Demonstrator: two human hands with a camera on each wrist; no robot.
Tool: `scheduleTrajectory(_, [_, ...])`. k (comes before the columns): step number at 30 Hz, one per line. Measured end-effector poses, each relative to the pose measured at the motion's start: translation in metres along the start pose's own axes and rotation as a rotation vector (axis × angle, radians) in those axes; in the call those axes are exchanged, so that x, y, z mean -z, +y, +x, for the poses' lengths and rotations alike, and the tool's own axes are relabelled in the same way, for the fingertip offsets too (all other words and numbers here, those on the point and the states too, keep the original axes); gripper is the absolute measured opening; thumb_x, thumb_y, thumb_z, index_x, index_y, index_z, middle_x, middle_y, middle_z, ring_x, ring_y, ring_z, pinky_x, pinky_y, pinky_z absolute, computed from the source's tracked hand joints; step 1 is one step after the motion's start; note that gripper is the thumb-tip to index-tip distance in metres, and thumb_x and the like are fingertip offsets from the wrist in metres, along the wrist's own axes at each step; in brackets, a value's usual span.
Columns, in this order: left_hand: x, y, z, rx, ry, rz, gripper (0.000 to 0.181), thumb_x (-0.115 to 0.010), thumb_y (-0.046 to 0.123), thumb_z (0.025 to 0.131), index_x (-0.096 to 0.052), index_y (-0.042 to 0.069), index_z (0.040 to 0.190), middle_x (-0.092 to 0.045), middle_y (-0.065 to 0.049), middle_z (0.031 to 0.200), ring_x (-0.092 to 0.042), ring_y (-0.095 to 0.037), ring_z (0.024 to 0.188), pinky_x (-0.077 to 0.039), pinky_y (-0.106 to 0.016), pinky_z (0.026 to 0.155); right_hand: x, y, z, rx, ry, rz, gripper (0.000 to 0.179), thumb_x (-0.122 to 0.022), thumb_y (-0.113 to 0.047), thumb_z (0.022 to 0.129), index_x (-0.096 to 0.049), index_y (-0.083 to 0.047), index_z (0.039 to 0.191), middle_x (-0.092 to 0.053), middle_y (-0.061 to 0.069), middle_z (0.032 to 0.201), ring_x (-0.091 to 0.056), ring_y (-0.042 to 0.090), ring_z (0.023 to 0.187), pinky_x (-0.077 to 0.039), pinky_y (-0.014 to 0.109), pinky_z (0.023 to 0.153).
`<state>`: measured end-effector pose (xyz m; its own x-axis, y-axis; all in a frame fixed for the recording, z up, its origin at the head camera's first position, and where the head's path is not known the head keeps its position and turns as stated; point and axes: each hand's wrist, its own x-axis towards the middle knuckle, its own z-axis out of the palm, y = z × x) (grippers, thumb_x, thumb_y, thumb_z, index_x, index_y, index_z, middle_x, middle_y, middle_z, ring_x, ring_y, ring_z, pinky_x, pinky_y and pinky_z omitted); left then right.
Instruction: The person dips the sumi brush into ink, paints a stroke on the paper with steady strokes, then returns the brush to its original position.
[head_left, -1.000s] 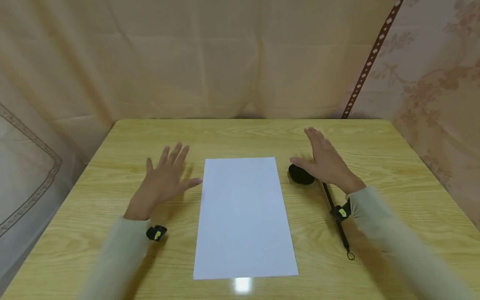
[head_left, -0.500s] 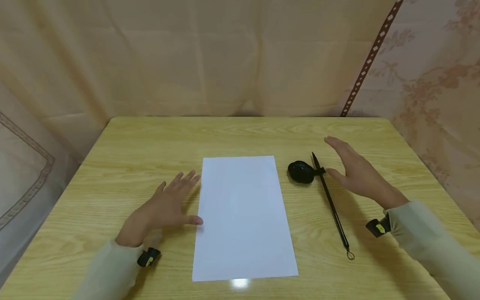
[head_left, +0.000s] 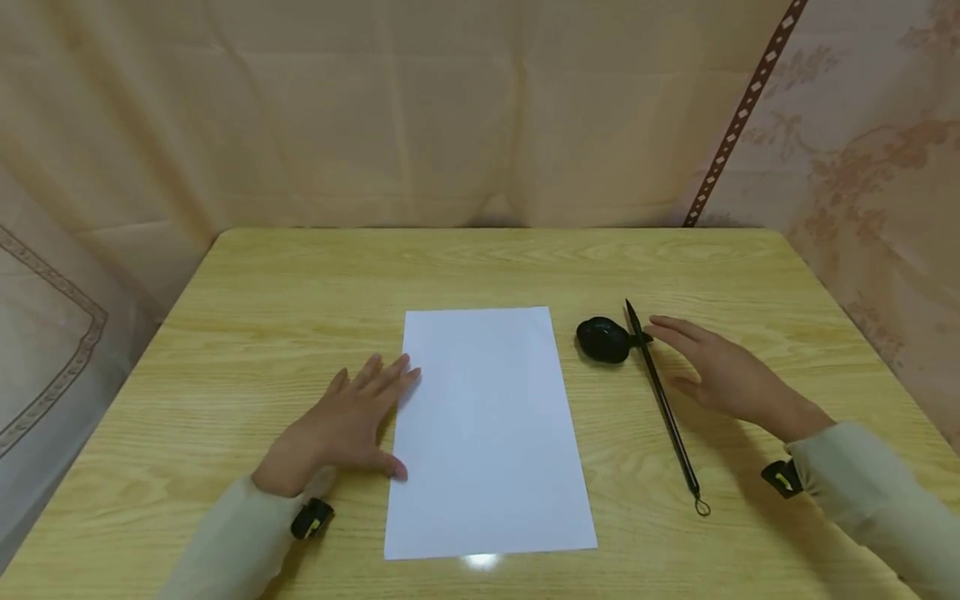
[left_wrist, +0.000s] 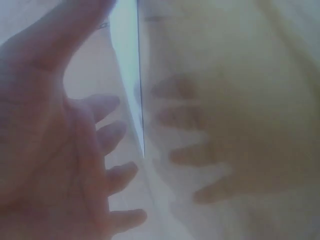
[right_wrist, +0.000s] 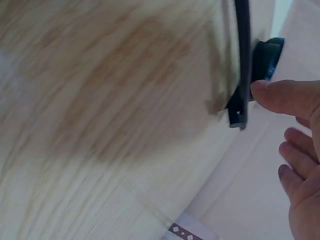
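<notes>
A white sheet of paper lies on the wooden table. Over its left edge my left hand is spread, the thumb and some fingertips overlapping the sheet; whether they touch it I cannot tell. To the right, a black writing brush with a hanging loop rests across the short handle of a glossy black oval dish. Just right of the brush my right hand hovers, fingers extended, gripping nothing. In the right wrist view the thumb appears close to the brush; contact is unclear.
The pale wooden table has its far edge against a beige curtain. A patterned cloth hangs at the right. Dark camera bands sit at both wrists.
My left hand has come down and toward me to the paper's left edge. My right hand has moved right, off the dish, then lowered beside the brush.
</notes>
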<state>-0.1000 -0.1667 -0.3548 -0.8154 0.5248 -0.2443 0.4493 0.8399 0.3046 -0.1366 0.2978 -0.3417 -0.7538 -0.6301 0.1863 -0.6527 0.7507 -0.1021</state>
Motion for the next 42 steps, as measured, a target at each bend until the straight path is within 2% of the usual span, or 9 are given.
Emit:
scheduleTrajectory(13, [0.006, 0.003, 0.01, 0.028, -0.082, 0.012, 0.117, -0.08, 0.056, 0.063, -0.021, 0.009, 0.152, -0.015, -0.01, 0.16, -0.007, -0.045, 0.145, -0.007, -0.072, 0.107, -0.012, 0.004, -0.005, 0.214, 0.023, -0.094, 0.074, -0.086, 0.006, 0.054, -0.058, -0.002, 0.123, -0.056, 0.017, 0.128, -0.058, 0.034, 0.111, -0.053, 0.044, 0.081])
scheduleTrajectory(22, [0.011, 0.0, 0.016, 0.033, -0.096, -0.029, 0.116, -0.081, 0.052, 0.064, -0.02, 0.009, 0.153, -0.012, -0.011, 0.161, -0.007, -0.046, 0.145, -0.01, -0.073, 0.106, -0.016, 0.005, -0.004, 0.275, 0.043, -0.121, 0.061, -0.079, 0.008, 0.064, -0.061, -0.004, 0.121, -0.059, 0.014, 0.127, -0.059, 0.033, 0.112, -0.052, 0.045, 0.084])
scheduleTrajectory(26, [0.013, 0.0, 0.018, 0.035, -0.105, -0.04, 0.116, -0.082, 0.05, 0.065, -0.019, 0.009, 0.153, -0.012, -0.011, 0.161, -0.007, -0.045, 0.145, -0.011, -0.072, 0.107, -0.018, 0.005, -0.004, 0.322, 0.052, -0.169, 0.028, -0.046, -0.015, 0.101, -0.063, -0.003, 0.121, -0.061, 0.014, 0.126, -0.06, 0.032, 0.112, -0.052, 0.044, 0.085])
scheduleTrajectory(29, [0.014, 0.0, 0.019, 0.035, -0.11, -0.051, 0.116, -0.082, 0.049, 0.065, -0.019, 0.008, 0.153, -0.012, -0.011, 0.161, -0.007, -0.046, 0.145, -0.012, -0.071, 0.107, -0.019, 0.004, -0.004, 0.354, 0.056, -0.231, 0.065, -0.006, -0.025, 0.102, -0.063, -0.001, 0.12, -0.063, 0.014, 0.124, -0.061, 0.031, 0.111, -0.052, 0.044, 0.086])
scheduleTrajectory(32, [0.014, -0.001, 0.021, 0.035, -0.112, -0.062, 0.116, -0.083, 0.048, 0.065, -0.019, 0.008, 0.153, -0.011, -0.011, 0.161, -0.006, -0.045, 0.145, -0.012, -0.071, 0.108, -0.02, 0.003, -0.004, 0.37, 0.046, -0.285, 0.07, 0.0, -0.021, 0.102, -0.064, -0.001, 0.12, -0.064, 0.014, 0.123, -0.062, 0.031, 0.111, -0.052, 0.044, 0.088])
scheduleTrajectory(33, [0.014, -0.002, 0.021, 0.035, -0.112, -0.066, 0.116, -0.083, 0.048, 0.065, -0.019, 0.008, 0.153, -0.011, -0.011, 0.161, -0.006, -0.045, 0.145, -0.011, -0.071, 0.108, -0.02, 0.003, -0.004, 0.372, 0.038, -0.297, 0.068, -0.001, -0.02, 0.102, -0.063, 0.0, 0.12, -0.064, 0.014, 0.124, -0.062, 0.031, 0.111, -0.051, 0.044, 0.088])
scheduleTrajectory(37, [0.012, -0.005, 0.023, 0.035, -0.109, -0.069, 0.116, -0.083, 0.048, 0.065, -0.018, 0.009, 0.153, -0.009, -0.01, 0.161, -0.003, -0.044, 0.145, -0.01, -0.069, 0.109, -0.019, 0.003, -0.004, 0.379, -0.001, -0.337, 0.029, -0.048, 0.002, 0.097, -0.063, -0.001, 0.121, -0.063, 0.013, 0.125, -0.061, 0.031, 0.113, -0.051, 0.043, 0.09])
scheduleTrajectory(40, [0.011, -0.007, 0.024, 0.032, -0.103, -0.066, 0.116, -0.083, 0.048, 0.065, -0.018, 0.01, 0.153, -0.009, -0.01, 0.161, -0.003, -0.043, 0.146, -0.01, -0.069, 0.109, -0.018, 0.003, -0.003, 0.389, -0.023, -0.354, 0.052, -0.072, 0.006, 0.07, -0.064, -0.002, 0.121, -0.063, 0.011, 0.126, -0.061, 0.03, 0.114, -0.051, 0.043, 0.09])
scheduleTrajectory(42, [0.011, -0.007, 0.025, 0.033, -0.102, -0.069, 0.116, -0.083, 0.047, 0.065, -0.018, 0.009, 0.153, -0.009, -0.01, 0.161, -0.003, -0.043, 0.146, -0.011, -0.069, 0.109, -0.018, 0.004, -0.003, 0.403, -0.029, -0.365, 0.052, -0.072, 0.005, 0.069, -0.065, -0.003, 0.12, -0.063, 0.01, 0.126, -0.06, 0.029, 0.115, -0.051, 0.043, 0.091])
